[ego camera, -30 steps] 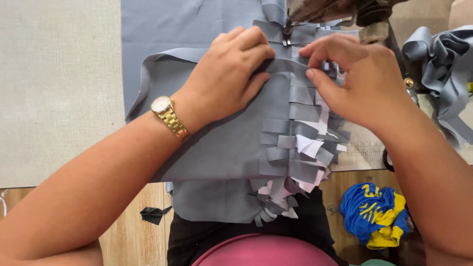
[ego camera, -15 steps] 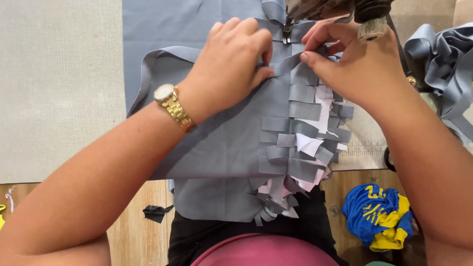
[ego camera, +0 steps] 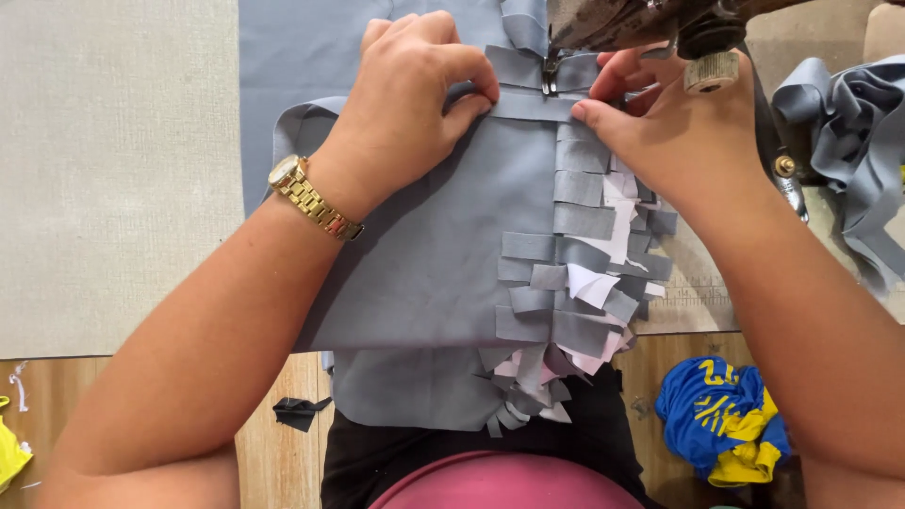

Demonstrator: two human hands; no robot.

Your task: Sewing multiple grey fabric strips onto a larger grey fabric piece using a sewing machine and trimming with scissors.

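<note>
A stack of grey fabric pieces lies on a sewing table, with several short grey strips and white paper slips sticking out along its right edge. My left hand, with a gold watch on the wrist, presses down on the fabric near the top. My right hand pinches a grey strip just to the right of the sewing machine's needle and presser foot. The machine's head hides part of my right fingers.
A pale grey tabletop spreads to the left. Loose grey strips pile at the right. On the wooden floor below lie a blue and yellow cloth, a dark scrap and a yellow scrap.
Both hands have slid up the fabric toward the needle. My right hand went from resting beside the strips to pinching one at the presser foot.
</note>
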